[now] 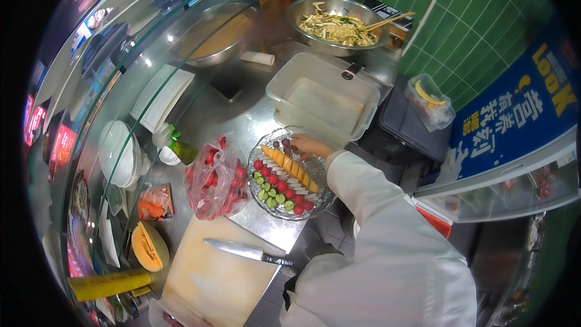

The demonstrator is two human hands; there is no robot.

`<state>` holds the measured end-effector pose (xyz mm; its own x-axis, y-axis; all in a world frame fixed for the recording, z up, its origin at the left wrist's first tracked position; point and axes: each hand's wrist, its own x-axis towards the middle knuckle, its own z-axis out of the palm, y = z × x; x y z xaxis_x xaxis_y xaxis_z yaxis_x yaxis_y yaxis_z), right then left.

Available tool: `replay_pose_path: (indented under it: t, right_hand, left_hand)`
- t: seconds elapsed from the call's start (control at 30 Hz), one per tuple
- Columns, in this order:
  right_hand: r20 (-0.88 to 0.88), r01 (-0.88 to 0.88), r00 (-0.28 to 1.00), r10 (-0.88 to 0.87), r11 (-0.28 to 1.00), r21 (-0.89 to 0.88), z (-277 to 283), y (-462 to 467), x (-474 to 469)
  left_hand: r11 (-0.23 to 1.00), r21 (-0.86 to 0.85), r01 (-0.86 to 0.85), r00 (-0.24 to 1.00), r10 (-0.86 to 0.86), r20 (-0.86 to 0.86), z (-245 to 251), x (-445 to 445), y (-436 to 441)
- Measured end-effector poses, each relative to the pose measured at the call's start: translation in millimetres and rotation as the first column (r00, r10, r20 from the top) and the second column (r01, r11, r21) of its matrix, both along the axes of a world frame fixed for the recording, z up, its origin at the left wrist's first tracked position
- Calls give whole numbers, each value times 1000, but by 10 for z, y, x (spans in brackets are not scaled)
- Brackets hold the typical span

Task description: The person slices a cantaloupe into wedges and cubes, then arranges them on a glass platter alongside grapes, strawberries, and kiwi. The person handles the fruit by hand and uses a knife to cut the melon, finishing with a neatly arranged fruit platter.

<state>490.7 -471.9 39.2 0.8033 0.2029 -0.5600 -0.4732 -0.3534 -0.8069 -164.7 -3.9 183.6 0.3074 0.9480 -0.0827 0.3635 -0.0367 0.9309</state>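
Observation:
My right hand (pixel 312 146) reaches over the round clear glass platter (pixel 327 173), its fingers bent around a dark grape at the end of a short row of grapes (pixel 286 142). Beside the grapes runs a row of sliced orange melon (pixel 289 168), then white slices (pixel 278 169), a line of cherry tomatoes (pixel 281 186) and cut green cucumber pieces (pixel 271 202). My left hand is out of view. Left of the platter sits a plastic bag of red fruit (pixel 215 181). A kitchen knife (pixel 240 250) lies on the cutting board (pixel 218 277), its black handle past the edge.
An open plastic tub (pixel 324 95) stands behind the platter, near a steel bowl of mixed food (pixel 340 22) with chopsticks. A cut melon (pixel 150 246), a spray bottle (pixel 179 145) and white bowls (pixel 120 154) line the glass partition. A lidded grey bin (pixel 408 122) stands right.

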Motion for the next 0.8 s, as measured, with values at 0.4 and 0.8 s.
replay_pose_path:
  t: [0.4, 0.8]
  right_hand:
    - [197, 114, 970, -144, 981, 155, 230, -69, -796]
    - [379, -419, 871, 313, 875, 241, 1337, 3276, -3525]
  left_hand:
    - [982, 18, -186, 979, 187, -84, -130, -823, 713]
    - [640, 162, 751, 582, -526, -620, -752, 61, 2510]
